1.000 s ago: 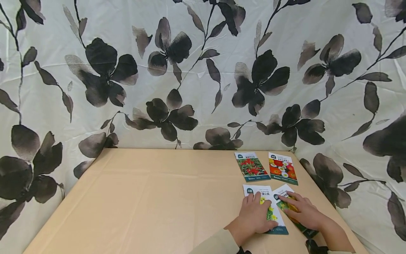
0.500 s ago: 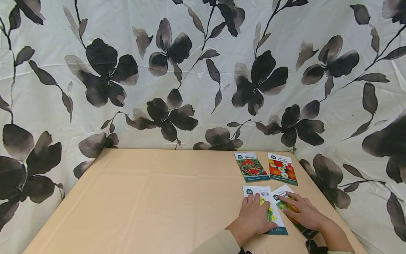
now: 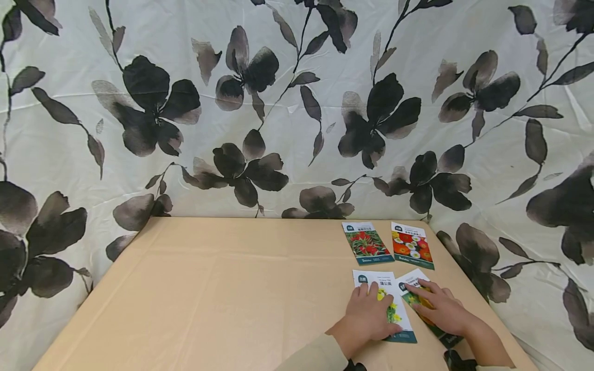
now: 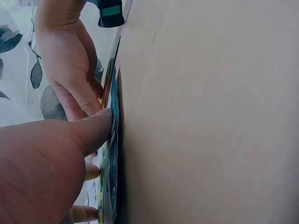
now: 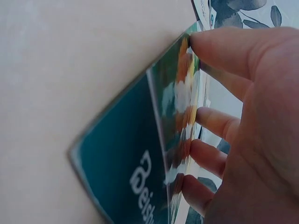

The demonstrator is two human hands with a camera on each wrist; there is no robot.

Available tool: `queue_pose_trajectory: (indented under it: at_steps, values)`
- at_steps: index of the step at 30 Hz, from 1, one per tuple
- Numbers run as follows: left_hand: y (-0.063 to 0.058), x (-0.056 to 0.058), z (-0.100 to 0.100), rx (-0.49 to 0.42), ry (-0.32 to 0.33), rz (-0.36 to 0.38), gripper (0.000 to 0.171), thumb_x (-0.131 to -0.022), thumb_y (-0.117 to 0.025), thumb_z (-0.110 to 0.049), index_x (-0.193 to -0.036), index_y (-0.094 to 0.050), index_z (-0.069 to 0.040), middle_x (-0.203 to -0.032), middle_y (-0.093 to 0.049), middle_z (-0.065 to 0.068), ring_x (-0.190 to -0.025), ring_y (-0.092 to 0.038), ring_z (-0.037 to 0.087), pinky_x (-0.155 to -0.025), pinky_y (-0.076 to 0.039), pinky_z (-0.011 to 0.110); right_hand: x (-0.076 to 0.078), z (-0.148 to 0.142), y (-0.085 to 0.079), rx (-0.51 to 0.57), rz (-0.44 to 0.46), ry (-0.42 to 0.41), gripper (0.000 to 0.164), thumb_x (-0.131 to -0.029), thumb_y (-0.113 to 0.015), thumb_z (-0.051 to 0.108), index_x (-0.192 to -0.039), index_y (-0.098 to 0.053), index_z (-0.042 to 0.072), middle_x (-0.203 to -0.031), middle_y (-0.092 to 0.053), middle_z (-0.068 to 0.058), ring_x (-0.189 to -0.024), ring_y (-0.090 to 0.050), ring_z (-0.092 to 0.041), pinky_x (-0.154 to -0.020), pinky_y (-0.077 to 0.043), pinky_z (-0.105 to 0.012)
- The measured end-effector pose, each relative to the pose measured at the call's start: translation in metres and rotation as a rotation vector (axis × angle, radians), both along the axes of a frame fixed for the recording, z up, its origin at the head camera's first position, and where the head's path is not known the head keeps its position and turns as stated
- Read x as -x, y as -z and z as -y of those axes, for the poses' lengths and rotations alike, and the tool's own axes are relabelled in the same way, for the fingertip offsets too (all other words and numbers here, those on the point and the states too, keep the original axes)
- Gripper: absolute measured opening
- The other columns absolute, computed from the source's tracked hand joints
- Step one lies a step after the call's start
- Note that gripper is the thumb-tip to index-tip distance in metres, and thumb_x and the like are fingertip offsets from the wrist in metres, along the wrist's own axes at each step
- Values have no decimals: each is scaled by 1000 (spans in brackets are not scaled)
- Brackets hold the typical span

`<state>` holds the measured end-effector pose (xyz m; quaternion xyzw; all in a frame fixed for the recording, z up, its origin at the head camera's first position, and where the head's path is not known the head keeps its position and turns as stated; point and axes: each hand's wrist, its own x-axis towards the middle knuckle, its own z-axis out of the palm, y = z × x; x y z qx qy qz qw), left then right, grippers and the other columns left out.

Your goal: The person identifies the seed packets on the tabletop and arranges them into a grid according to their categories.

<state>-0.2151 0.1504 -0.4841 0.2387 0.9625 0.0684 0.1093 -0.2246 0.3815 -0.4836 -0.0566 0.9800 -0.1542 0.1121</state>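
In the head view my left hand (image 3: 366,315) rests on a white seed packet (image 3: 360,277) with yellow flowers and a teal bottom band. Its fingers are spread over the packet's face, and the thumb touches near the lower right edge. Just to the right, my right hand (image 3: 443,309) lies on a tilted seed packet (image 3: 448,339) with orange and yellow flowers, partly hidden by the fingers. The right wrist view has this packet's teal band (image 5: 117,140) close up, with thumb and fingertips touching its face. The left wrist view sees its packet (image 4: 112,186) nearly edge-on.
Two more seed packets lie farther back: one with red flowers (image 3: 368,243), one with red, orange and white blooms (image 3: 412,245). The tan table (image 3: 209,299) extends left. A white floral cloth (image 3: 315,129) hangs behind, and the table's right edge is close to my right hand.
The head view has drifted slightly. My left hand and its packet sit a touch farther left; the right hand stays on its packet.
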Motion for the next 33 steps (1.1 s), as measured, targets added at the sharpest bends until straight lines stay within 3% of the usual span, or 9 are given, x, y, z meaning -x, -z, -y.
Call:
queue_pose_trajectory:
  at_steps: [16,27,33]
  values:
    - [-2,-1,9,-14,7,19,65,-86,-59,-76,-146,-45,-54,-164,-34,-9,-150,-32,20,-123,-29,40,-3,6,-4,-20,4,16,61,-98,-60,53,-150,-54,20,-155,-34,-29,-122,-42,-47,-87,-42,-66]
    - [-3,2,8,-22,46,44,56,-89,-61,-70,-142,-48,-59,-163,-36,-6,-148,-32,24,-123,-27,45,-3,7,-3,-26,-3,21,61,-98,-61,52,-150,-53,21,-155,-35,-28,-120,-43,-45,-85,-43,-63]
    - [-3,2,7,-16,56,8,53,-90,-59,-71,-141,-51,-56,-159,-39,-6,-144,-35,22,-122,-29,44,-3,8,-4,-40,-3,19,61,-98,-60,53,-150,-53,21,-155,-36,-28,-119,-44,-43,-85,-44,-64]
